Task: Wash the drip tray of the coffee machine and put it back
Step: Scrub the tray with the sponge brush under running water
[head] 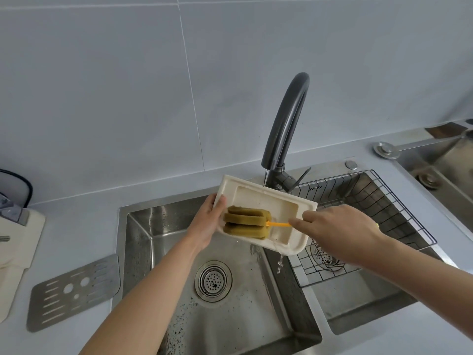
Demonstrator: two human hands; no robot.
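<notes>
Drip tray (pixel 266 198) held tilted over the left sink basin (pixel 163 226), under the faucet (pixel 284 129). Our left hand (pixel 204 221) clamps its short edge, thumb on the rim; our right hand (pixel 335 231) pinches the sponge brush (pixel 245 222) handle, pressing foam into the recess. We judge the tray light, rigid and slippery when wet; grip the rims.

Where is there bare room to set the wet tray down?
Bare counter lies between the metal grate and the left basin, whose floor is also free. The right basin is crowded by the wire rack.
</notes>
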